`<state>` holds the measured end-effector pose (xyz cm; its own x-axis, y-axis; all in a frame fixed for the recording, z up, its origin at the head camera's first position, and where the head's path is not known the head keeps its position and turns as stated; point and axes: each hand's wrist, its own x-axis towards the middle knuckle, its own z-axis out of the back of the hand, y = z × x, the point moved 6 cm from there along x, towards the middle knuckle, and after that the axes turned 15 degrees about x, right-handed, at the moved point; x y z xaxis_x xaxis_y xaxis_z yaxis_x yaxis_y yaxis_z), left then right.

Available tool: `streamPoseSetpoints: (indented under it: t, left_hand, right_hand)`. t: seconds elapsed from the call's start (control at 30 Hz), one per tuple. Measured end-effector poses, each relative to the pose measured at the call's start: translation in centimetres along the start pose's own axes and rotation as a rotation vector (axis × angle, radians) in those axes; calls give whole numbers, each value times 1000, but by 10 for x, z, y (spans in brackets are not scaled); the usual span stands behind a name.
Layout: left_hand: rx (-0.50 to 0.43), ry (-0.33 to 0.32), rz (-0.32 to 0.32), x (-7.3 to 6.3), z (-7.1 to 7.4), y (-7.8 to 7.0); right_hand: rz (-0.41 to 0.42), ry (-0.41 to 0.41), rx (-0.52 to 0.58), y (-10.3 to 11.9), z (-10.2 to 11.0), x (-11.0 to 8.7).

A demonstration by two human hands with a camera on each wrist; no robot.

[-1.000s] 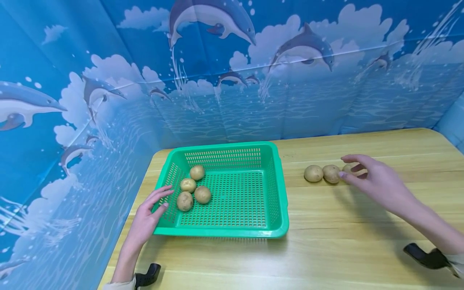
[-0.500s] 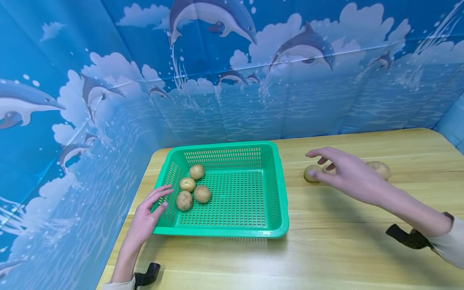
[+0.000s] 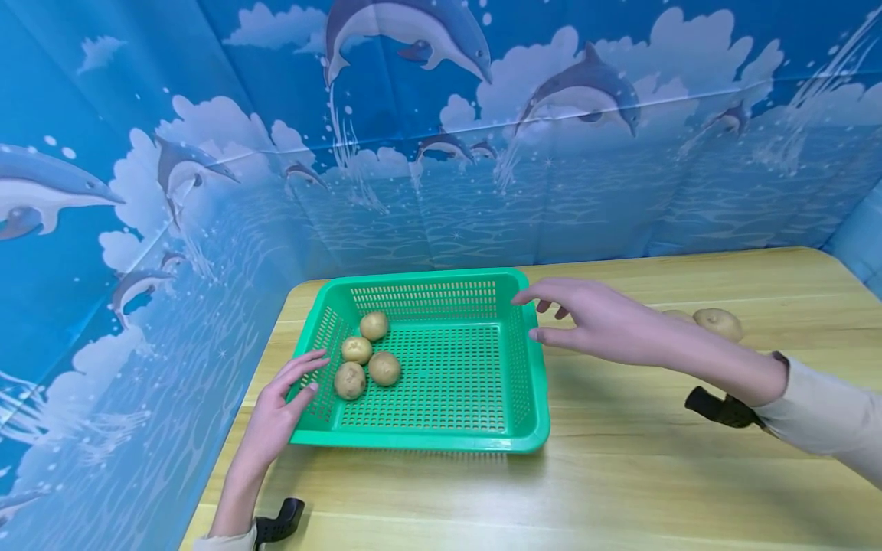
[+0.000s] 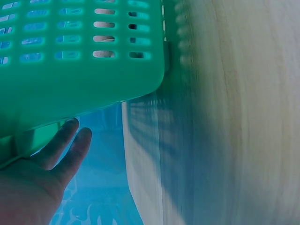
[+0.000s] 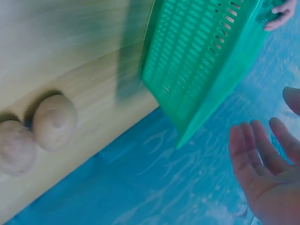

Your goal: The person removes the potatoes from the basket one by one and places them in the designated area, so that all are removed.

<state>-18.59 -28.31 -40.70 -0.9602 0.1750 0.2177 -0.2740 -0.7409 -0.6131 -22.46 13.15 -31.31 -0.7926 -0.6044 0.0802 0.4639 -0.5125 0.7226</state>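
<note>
My right hand (image 3: 589,320) hovers at the right rim of the green plastic basket (image 3: 420,442), fingers loosely bent and apart from the thumb. In the right wrist view, nothing lies in its palm. At the opposite side, my left hand (image 3: 276,409) rests at the left rim with relaxed fingers spread over it. Several round potatoes (image 3: 384,369) lie in the left part of the basket. Another potato (image 3: 718,323) is on the table beyond my right forearm, which hides part of that row. The right wrist view shows two table potatoes (image 5: 55,123) side by side.
The light wooden table (image 3: 427,505) has a rounded far right corner. Behind it and to the left hangs a blue curtain (image 3: 427,207) printed with dolphins. A black wrist camera mount (image 3: 720,408) sits below my right wrist.
My right hand has swept left from above the row of potatoes to the basket's right rim, its fingers still holding nothing. The left hand and basket have stayed in place.
</note>
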Motion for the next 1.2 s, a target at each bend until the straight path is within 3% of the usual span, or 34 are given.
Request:
streamPoseSetpoints:
  t: [0.33,0.77,0.93,1.2]
  left_hand:
    - [10,1,2,1,0,1]
    - [4,9,16,0,0,-1]
    - [11,8,-8,1,1,-2]
    - [9,10,2,1,1,-1]
  right_hand:
    - [120,235,-48,25,-21,43]
    - [36,425,-2,45,-42,101]
    - [5,458,22,50,-50,125]
    - [5,412,115,45,-69,156]
